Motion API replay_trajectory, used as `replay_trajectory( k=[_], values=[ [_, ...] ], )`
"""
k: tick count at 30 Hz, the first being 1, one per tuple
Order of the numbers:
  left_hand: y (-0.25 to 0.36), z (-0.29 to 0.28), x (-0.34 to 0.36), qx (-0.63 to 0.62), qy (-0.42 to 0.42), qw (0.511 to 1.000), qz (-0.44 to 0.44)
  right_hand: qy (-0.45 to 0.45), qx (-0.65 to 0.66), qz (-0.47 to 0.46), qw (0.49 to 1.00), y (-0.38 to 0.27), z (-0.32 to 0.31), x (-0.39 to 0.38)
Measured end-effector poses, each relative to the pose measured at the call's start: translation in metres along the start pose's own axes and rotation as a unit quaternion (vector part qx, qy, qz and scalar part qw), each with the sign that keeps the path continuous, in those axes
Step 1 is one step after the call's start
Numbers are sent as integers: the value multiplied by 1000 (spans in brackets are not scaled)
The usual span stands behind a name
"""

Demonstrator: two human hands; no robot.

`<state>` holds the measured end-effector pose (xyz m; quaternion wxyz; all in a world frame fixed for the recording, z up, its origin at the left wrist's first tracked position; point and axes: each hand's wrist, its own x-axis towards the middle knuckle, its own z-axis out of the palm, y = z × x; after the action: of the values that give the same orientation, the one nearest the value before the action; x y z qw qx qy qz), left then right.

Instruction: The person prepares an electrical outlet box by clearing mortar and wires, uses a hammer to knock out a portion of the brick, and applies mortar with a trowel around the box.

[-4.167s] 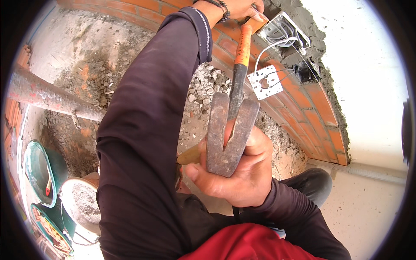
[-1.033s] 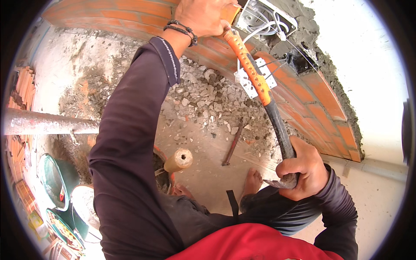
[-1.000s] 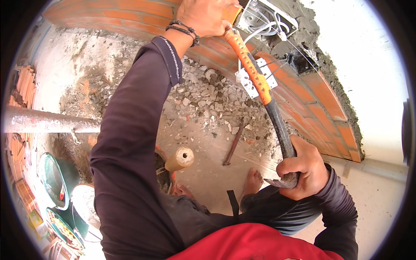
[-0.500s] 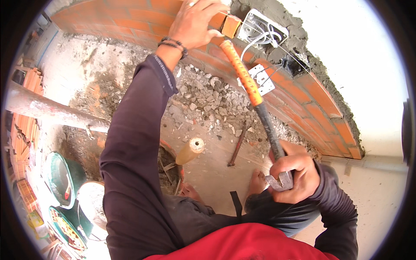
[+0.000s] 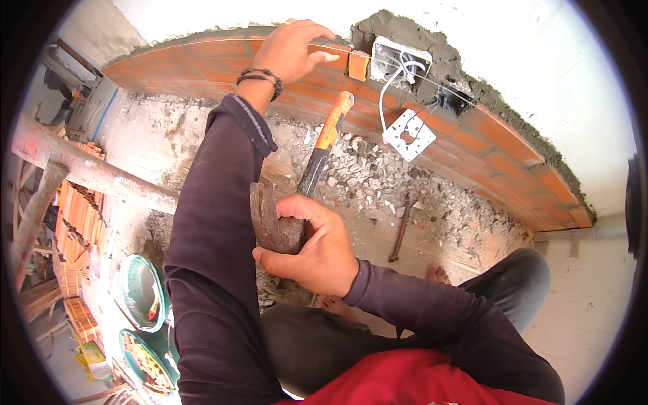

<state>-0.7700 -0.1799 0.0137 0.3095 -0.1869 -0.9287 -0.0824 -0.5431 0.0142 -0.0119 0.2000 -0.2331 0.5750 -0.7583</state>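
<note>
My left hand (image 5: pixel 287 55) rests at the top edge of the orange brick facing (image 5: pixel 229 61), fingers stretched out over it. Just right of its fingertips, a small cut brick piece (image 5: pixel 358 65) sits beside an open electrical box (image 5: pixel 399 62) with white wires. My right hand (image 5: pixel 318 244) is closed around the head end of a claw hammer (image 5: pixel 329 128); the orange and black handle points up toward the wall. A white socket plate (image 5: pixel 410 135) hangs from wires below the box. A thin string runs along the top of the bricks.
Rubble (image 5: pixel 368 165) lies along the wall's foot, near a rusty metal bar (image 5: pixel 401 229). At left, a pole (image 5: pixel 101 175) crosses above the floor, with stacked bricks (image 5: pixel 75 229) and green buckets (image 5: pixel 140 293) beyond. Wet mortar (image 5: pixel 405 30) surrounds the box.
My right hand has carried the hammer leftward, close to my left forearm. My left hand remains at the brick edge, its fingers now a little left of the small piece. The view has shifted.
</note>
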Motion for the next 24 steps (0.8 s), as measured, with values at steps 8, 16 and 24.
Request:
replay_trajectory(
  k=[8,16,24],
  values=[
    [3,37,19,24,-63,995,78,51,-83,-22,995,35,2,19],
    [6,54,35,-80,-79,992,55,33,-181,-13,983,38,-7,12],
    [11,53,41,-74,-58,993,74,33,-174,-69,982,65,0,14]
  ],
)
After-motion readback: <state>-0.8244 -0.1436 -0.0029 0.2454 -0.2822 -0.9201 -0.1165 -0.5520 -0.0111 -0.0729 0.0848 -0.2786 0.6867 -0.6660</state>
